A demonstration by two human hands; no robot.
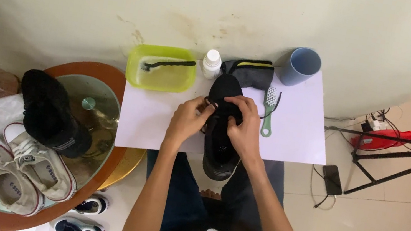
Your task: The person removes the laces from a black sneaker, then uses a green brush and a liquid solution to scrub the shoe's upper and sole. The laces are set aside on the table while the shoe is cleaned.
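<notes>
White paper carries our black shoe, toe pointing away; left hand and right hand pinch its laces.

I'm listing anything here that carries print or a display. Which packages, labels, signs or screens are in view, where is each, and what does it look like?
Small bottle: at the white sheet's far edge, between the green tub and the dark pouch; white, round, capped.
Phone: flat on the floor right of the sheet, dark screen off, cable attached.
Heel tabs on the white sneakers: small dark patches, on the round table at left.
No signs visible.
</notes>
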